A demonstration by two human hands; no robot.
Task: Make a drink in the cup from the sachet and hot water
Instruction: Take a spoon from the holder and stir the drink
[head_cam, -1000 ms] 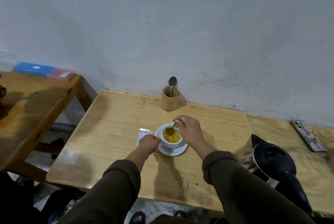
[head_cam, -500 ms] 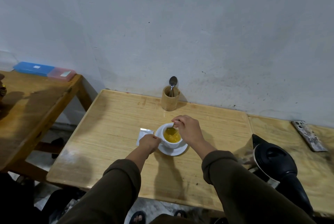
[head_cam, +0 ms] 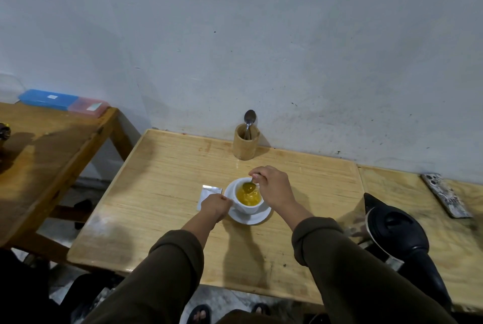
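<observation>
Spoon (head_cam: 249, 187) lifted (right hand (head_cam: 271, 188) grip) above cup (head_cam: 248, 205).

Plain eatery: wooden tables (head_cam: 162, 193), spoon holder (head_cam: 245, 144)

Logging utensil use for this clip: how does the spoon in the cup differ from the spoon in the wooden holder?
The spoon in the cup is held by the right hand, bowl down over the yellow drink; the holder spoon stands untouched, bowl up. The first is by the table's middle in the cup; the second is at the wall in the holder. Both look like metal teaspoons.
</observation>
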